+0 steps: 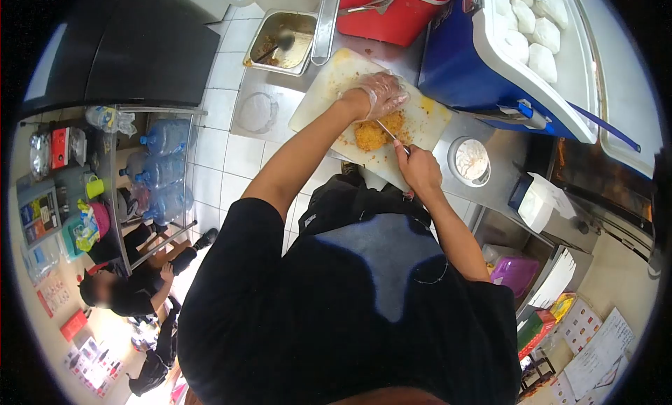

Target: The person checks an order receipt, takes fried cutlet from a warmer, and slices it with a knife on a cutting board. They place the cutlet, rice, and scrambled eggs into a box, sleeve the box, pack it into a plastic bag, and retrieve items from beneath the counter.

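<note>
A pale cutting board lies on a steel surface, and golden crumbed food sits on its near half with loose crumbs around it. The right hand has its grip clamped on the handle of 1 knife, the blade reaching the food. The left hand, in a clear glove, is over the board at the far edge of the food; I cannot tell whether its grip is apart or together. Left of the board are a clear round lid and, farther off, a metal pan holding a ladle. Beyond the board stands a red cooler; to its right, a blue cooler with white bundles inside. A round white tub sits just right of the board. Well left of the board, across the tiled floor, are a rack with water jugs, a black cabinet and another person in dark clothes.
</note>
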`<state>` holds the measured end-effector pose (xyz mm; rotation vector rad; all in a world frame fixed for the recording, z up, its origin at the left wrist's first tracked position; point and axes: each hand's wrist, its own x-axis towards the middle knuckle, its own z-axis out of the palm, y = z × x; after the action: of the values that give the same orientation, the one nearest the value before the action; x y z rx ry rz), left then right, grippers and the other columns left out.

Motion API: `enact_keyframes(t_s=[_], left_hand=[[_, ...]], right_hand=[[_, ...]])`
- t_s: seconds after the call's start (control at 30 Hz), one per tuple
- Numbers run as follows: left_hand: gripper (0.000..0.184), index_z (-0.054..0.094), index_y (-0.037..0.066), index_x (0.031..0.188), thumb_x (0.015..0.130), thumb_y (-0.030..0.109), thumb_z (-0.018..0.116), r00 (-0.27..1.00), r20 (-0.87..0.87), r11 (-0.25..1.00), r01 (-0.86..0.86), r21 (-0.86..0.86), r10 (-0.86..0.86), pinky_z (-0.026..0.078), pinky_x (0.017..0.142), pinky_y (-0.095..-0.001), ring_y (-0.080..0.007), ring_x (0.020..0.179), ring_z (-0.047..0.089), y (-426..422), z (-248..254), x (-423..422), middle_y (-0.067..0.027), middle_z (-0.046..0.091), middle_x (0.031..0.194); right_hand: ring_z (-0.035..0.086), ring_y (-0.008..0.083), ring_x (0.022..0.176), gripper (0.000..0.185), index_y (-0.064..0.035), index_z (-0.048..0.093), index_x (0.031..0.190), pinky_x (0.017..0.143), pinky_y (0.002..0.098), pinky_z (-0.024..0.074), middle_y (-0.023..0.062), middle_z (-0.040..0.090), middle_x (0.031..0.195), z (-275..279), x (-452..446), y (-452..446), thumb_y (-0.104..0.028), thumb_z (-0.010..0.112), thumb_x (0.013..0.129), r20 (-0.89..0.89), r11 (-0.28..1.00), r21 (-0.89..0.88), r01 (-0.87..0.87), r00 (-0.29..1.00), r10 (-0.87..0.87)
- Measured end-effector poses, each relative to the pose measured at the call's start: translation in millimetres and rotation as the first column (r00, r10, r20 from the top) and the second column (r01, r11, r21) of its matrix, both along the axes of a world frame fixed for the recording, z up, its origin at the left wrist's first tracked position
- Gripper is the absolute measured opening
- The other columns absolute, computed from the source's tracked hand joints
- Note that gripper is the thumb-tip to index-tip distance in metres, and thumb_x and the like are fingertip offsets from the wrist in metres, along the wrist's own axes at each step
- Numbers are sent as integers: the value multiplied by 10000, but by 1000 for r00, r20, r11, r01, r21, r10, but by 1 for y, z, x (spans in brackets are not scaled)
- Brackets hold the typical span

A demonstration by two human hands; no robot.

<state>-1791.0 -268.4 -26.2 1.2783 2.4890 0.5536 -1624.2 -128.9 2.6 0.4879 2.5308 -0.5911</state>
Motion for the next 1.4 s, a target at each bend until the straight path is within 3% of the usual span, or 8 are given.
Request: enact_keyframes(t_s=[0.13, 0.23, 0.57, 0.87, 1.1, 1.2, 1.23, 1.4], left_hand=[[528, 585, 28, 1233, 995, 430, 340, 986, -167, 1000, 1, -11, -3, 227, 1154, -420, -359, 1323, 380, 3, -26, 1, -201, 483, 1377], [540, 541, 23, 1291, 993, 429, 346, 976, -156, 983, -134, 127, 153, 211, 1157, -449, -383, 1340, 353, 3, -39, 6, -196, 435, 1421], [625, 330, 65, 1470, 995, 468, 275, 987, -54, 987, -146, 67, 150, 36, 1193, -446, -339, 1469, 76, -4, -63, -3, -168, 181, 1570], [627, 313, 46, 1472, 1001, 454, 247, 978, 35, 978, -208, 33, 207, 49, 1194, -452, -377, 1464, 46, 4, -68, -17, -206, 130, 1573], [575, 386, 43, 1436, 1017, 404, 229, 963, -269, 992, -60, -109, 29, 53, 1195, -450, -398, 1457, 45, 10, -94, -31, -215, 142, 1566], [517, 460, 61, 1391, 1021, 358, 254, 985, 13, 951, -171, 259, 173, 57, 1196, -453, -400, 1453, 72, 5, -80, -32, -222, 193, 1550], [492, 493, 74, 1364, 1017, 357, 290, 987, -53, 941, -130, 312, 154, 75, 1192, -459, -408, 1447, 100, 1, -54, -28, -230, 232, 1535], [523, 477, 38, 1366, 998, 384, 342, 992, -65, 977, -91, 193, 105, 105, 1184, -469, -428, 1437, 129, -12, -17, -5, -235, 267, 1520]], right_hand=[[671, 416, 808, 656, -18, 688, 940, 710, 502, 534, 246, 679, 829, -11, -4, 0, -602, 390, 938, 38, 998, 66, -24, 999, 22], [675, 408, 797, 653, -27, 688, 929, 702, 497, 538, 239, 680, 820, -23, -7, 4, -607, 389, 936, 74, 997, 69, -25, 997, 20], [683, 388, 833, 653, -54, 708, 947, 728, 471, 547, 214, 695, 863, -7, -18, 2, -622, 385, 929, 142, 993, 94, -73, 988, 59], [665, 375, 947, 694, -45, 705, 1049, 812, 468, 526, 221, 686, 980, 7, -32, 9, -642, 375, 920, 191, 998, 58, -30, 981, 18], [666, 372, 911, 673, -37, 711, 999, 786, 470, 525, 209, 690, 938, 4, -23, 11, -631, 405, 918, 140, 998, -34, 43, 989, -38], [669, 384, 858, 637, -28, 710, 968, 756, 469, 529, 213, 689, 895, 33, -18, 7, -602, 440, 919, 67, 998, -42, 36, 997, -33], [670, 387, 846, 629, -24, 709, 964, 751, 469, 530, 217, 688, 889, 39, -15, 4, -594, 446, 919, 49, 998, -48, 39, 998, -36], [672, 390, 811, 606, -4, 692, 912, 727, 478, 532, 220, 685, 846, 26, 4, -11, -563, 459, 926, -10, 1000, -18, -7, 1000, 7]])
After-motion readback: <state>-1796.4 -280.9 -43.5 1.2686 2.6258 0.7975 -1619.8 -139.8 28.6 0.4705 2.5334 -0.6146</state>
